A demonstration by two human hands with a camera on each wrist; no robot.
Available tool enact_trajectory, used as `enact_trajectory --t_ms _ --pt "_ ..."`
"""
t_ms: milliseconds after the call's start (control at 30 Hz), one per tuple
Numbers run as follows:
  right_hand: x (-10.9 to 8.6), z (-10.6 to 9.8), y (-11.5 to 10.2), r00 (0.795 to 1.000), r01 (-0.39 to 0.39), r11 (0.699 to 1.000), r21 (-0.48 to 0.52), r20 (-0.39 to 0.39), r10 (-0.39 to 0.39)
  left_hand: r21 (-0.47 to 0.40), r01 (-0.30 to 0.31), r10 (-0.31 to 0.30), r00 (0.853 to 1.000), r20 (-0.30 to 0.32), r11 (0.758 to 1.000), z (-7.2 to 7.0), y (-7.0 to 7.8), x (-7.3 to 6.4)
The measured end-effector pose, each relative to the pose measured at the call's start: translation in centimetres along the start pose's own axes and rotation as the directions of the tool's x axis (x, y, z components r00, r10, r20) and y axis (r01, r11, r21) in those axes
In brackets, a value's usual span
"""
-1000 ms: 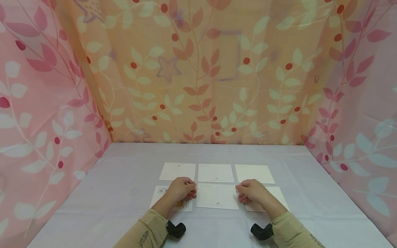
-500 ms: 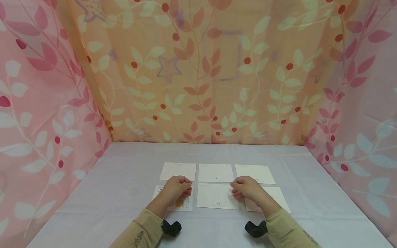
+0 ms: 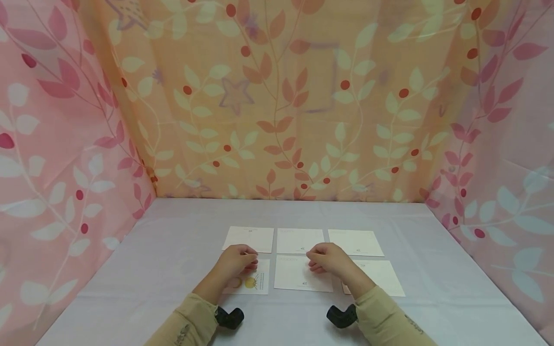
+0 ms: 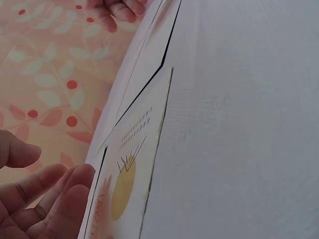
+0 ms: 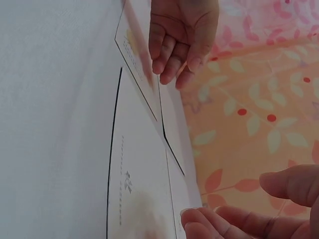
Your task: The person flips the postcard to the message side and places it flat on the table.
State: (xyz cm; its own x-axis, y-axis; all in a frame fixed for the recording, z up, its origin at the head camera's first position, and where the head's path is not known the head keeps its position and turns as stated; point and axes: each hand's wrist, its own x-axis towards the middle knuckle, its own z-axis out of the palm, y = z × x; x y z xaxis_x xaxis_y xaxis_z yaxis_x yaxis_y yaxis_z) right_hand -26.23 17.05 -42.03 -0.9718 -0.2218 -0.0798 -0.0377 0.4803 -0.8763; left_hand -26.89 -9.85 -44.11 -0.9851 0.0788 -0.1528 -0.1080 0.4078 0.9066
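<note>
Several white postcards lie flat in two rows of three. My left hand (image 3: 235, 262) hovers over the front-left postcard (image 3: 261, 283), which bears a yellow round drawing and printed characters; the hand partly covers it. Its thumb stands apart from the loosely bent fingers, with nothing between them in the left wrist view. Above the front-middle postcard (image 3: 292, 276), near its right side, is my right hand (image 3: 333, 259). In the right wrist view its thumb and fingers are also apart, holding nothing. The front-right postcard (image 3: 385, 278) is partly behind the right wrist.
The back row has a left postcard (image 3: 248, 238), a middle postcard (image 3: 298, 238) and a right postcard (image 3: 355, 241). A white cloth (image 3: 130, 269) covers the table. Patterned curtains (image 3: 277, 96) enclose the back and sides. Each wrist wears a black device (image 3: 229, 318).
Both hands have drifted left above the postcards, showing more of the yellow drawing and the front-right postcard. The postcards have stayed in place.
</note>
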Motion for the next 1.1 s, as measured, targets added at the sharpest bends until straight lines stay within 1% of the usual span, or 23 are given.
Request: enact_trajectory --t_ms 233,433,667,867,933,1100 --pt "0.2 1.3 -0.4 0.998 0.021 0.999 0.05 0.059 -0.024 -0.012 0.018 -0.018 1.0 -0.01 1.0 -1.0 -0.6 -0.1" --pt "0.3 2.4 -0.8 0.994 0.039 0.996 0.076 0.101 -0.047 -0.006 0.032 -0.032 0.999 -0.041 0.999 -2.1 -1.0 -0.3" --pt "0.6 3.9 -1.2 0.993 0.057 0.996 0.075 0.1 -0.064 0.042 0.061 -0.056 0.993 -0.1 0.997 -3.4 -1.6 -0.5" --pt "0.9 5.1 -1.6 0.994 0.056 0.993 0.104 0.086 -0.066 -0.012 0.064 -0.066 0.989 -0.13 0.998 -4.2 -2.1 -0.7" --pt "0.9 5.5 -1.8 0.994 0.059 0.992 0.111 0.086 -0.068 -0.018 0.061 -0.063 0.989 -0.137 0.998 -4.4 -2.3 -0.8" --pt "0.9 6.1 -2.1 0.992 0.075 0.989 0.128 0.089 -0.087 0.019 0.041 -0.038 0.988 -0.153 0.999 -5.2 -2.8 -0.9"
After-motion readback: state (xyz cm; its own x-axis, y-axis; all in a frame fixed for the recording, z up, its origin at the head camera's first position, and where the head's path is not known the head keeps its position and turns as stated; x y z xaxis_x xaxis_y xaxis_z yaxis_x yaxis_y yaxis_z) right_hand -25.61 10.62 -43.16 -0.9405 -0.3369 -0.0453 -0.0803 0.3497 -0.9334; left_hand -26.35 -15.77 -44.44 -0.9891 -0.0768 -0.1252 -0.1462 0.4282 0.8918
